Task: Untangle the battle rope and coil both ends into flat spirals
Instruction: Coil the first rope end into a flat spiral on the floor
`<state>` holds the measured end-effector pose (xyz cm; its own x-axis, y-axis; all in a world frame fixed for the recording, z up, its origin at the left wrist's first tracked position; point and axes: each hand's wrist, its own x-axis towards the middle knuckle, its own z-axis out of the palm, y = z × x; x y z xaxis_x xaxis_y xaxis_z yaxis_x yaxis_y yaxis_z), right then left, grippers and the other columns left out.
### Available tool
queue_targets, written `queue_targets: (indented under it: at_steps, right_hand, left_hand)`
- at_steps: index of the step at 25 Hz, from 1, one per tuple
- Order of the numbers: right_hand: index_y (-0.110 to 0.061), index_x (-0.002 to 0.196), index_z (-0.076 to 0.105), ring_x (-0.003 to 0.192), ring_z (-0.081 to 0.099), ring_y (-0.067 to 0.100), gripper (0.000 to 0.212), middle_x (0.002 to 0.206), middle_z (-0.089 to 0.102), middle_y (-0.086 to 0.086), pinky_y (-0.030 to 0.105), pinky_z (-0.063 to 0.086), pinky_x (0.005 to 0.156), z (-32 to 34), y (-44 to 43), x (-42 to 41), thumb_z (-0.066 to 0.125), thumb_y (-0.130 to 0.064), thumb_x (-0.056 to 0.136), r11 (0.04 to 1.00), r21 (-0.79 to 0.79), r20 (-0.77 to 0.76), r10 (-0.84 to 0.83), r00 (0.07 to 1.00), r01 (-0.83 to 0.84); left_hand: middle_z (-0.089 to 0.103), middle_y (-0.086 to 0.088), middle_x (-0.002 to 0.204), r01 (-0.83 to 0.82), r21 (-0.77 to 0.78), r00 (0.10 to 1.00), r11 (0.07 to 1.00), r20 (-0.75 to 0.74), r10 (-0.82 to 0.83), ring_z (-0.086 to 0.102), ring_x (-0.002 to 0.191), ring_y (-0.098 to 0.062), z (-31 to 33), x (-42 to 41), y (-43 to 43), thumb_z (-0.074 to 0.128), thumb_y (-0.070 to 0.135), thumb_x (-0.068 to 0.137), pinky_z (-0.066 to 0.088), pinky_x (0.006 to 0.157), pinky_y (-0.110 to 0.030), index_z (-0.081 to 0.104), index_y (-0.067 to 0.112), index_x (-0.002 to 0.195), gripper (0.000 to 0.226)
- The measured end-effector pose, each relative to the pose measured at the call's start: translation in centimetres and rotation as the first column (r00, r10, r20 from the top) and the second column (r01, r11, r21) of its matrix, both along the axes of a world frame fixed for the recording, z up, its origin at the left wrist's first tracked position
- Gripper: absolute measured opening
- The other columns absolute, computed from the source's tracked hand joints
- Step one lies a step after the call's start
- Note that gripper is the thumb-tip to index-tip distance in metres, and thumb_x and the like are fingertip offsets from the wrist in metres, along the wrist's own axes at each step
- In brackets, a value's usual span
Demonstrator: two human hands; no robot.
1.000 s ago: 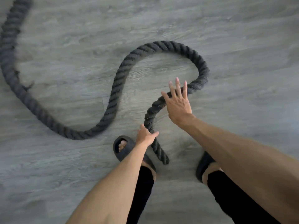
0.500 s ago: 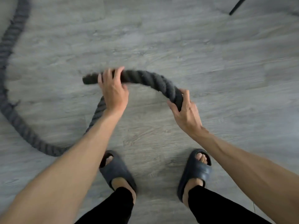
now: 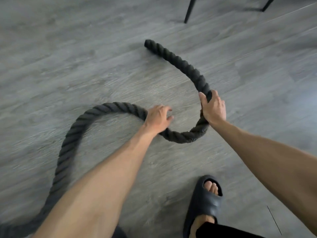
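Observation:
A thick black twisted battle rope (image 3: 181,64) lies on the grey wood floor. Its free end (image 3: 148,43) points up and left near the top middle. From there the rope curves down to my right hand (image 3: 213,109), which grips it, thumb on the left side. Below that hand the rope bends in a U (image 3: 185,136) and runs under my left hand (image 3: 158,118), whose fingers are curled over it. Further left it arches (image 3: 109,107) and drops toward the bottom left corner, passing behind my left forearm.
Two thin black furniture legs (image 3: 189,10) stand on the floor at the top right. My right foot in a dark slide sandal (image 3: 205,205) is at the bottom right. A thin dark line (image 3: 274,220) lies on the floor near it.
The rope end was held up between both hands; now it lies on the floor to the upper right. Both hands have shifted along the rope and the view has swung right.

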<state>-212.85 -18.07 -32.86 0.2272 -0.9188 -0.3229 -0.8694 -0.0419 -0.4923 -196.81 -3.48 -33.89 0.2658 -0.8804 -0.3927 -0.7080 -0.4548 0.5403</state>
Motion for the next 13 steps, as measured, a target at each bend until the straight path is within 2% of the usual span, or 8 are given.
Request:
queue_targets:
  at_steps: [2, 4, 6, 8, 9, 11, 13]
  right_hand:
    - [-0.006, 0.120, 0.055, 0.088, 0.054, 0.030, 0.052, 0.098, 0.060, 0.010, 0.041, 0.040, 0.072, -2.5, -1.4, -2.1, 0.040, -0.054, 0.103, 0.998, 0.017, -0.156, 0.062, 0.986, -0.060]
    - [-0.003, 0.120, 0.058, 0.106, 0.055, 0.037, 0.046, 0.120, 0.057, 0.019, 0.047, 0.047, 0.083, -4.2, -2.2, -3.4, 0.048, -0.045, 0.103, 0.988, 0.095, -0.362, 0.147, 0.921, -0.120]
    - [-0.003, 0.131, 0.051, 0.127, 0.045, 0.040, 0.045, 0.139, 0.044, 0.022, 0.051, 0.044, 0.098, -4.7, -2.2, -3.3, 0.060, -0.032, 0.098, 0.971, 0.184, -0.478, 0.223, 0.850, -0.151]
    - [-0.001, 0.141, 0.040, 0.135, 0.039, 0.040, 0.058, 0.146, 0.036, 0.022, 0.051, 0.042, 0.104, -4.8, -2.0, -2.0, 0.064, -0.025, 0.094, 0.951, 0.265, -0.450, 0.269, 0.852, -0.160]
    - [0.000, 0.146, 0.034, 0.137, 0.038, 0.040, 0.067, 0.149, 0.034, 0.023, 0.051, 0.040, 0.107, -4.9, -1.8, -1.3, 0.064, -0.028, 0.093, 0.943, 0.293, -0.419, 0.273, 0.866, -0.156]
    - [-0.002, 0.153, 0.024, 0.141, 0.034, 0.040, 0.082, 0.154, 0.031, 0.023, 0.054, 0.037, 0.111, -5.5, -2.1, -0.1, 0.063, -0.040, 0.092, 0.953, 0.274, -0.378, 0.229, 0.897, -0.127]
    - [-0.006, 0.155, 0.020, 0.142, 0.032, 0.042, 0.082, 0.154, 0.030, 0.025, 0.057, 0.034, 0.112, -6.3, -2.9, 0.9, 0.061, -0.041, 0.094, 0.975, 0.179, -0.361, 0.192, 0.913, -0.134]
  left_hand:
    - [0.070, -0.009, 0.118, 0.024, 0.078, 0.997, 0.997, -0.070, -0.018, 0.064, 0.111, -0.027, -2.4, -1.4, -0.3, 0.057, 0.037, 0.098, 0.050, 0.097, -0.040, 0.069, 0.015, 0.116, 0.032]
    - [0.076, -0.004, 0.095, 0.148, 0.202, 0.988, 0.968, -0.064, -0.137, 0.069, 0.092, -0.023, -3.8, -2.3, -0.7, 0.060, 0.042, 0.094, 0.053, 0.086, -0.034, 0.078, 0.017, 0.092, 0.030]
    - [0.077, 0.002, 0.084, 0.317, 0.431, 0.939, 0.845, -0.266, -0.216, 0.070, 0.080, -0.016, -4.2, -3.0, -0.3, 0.062, 0.041, 0.092, 0.052, 0.078, -0.028, 0.080, 0.017, 0.083, 0.032]
    - [0.078, -0.002, 0.092, 0.433, 0.584, 0.855, 0.687, -0.507, -0.108, 0.071, 0.078, -0.017, -4.0, -3.5, 0.9, 0.061, 0.038, 0.093, 0.052, 0.070, -0.026, 0.078, 0.014, 0.092, 0.030]
    - [0.077, -0.009, 0.096, 0.427, 0.592, 0.826, 0.683, -0.564, -0.027, 0.073, 0.079, -0.021, -4.1, -3.6, 1.2, 0.060, 0.034, 0.095, 0.055, 0.066, -0.027, 0.075, 0.009, 0.096, 0.029]
    - [0.074, -0.017, 0.093, 0.300, 0.504, 0.833, 0.810, -0.552, 0.036, 0.074, 0.071, -0.026, -4.3, -3.1, 0.1, 0.056, 0.023, 0.100, 0.057, 0.054, -0.028, 0.068, 0.003, 0.094, 0.024]
    - [0.073, -0.012, 0.090, 0.140, 0.340, 0.936, 0.930, -0.351, -0.013, 0.072, 0.066, -0.020, -4.6, -1.1, -2.9, 0.056, 0.020, 0.100, 0.054, 0.051, -0.024, 0.064, 0.007, 0.094, 0.017]
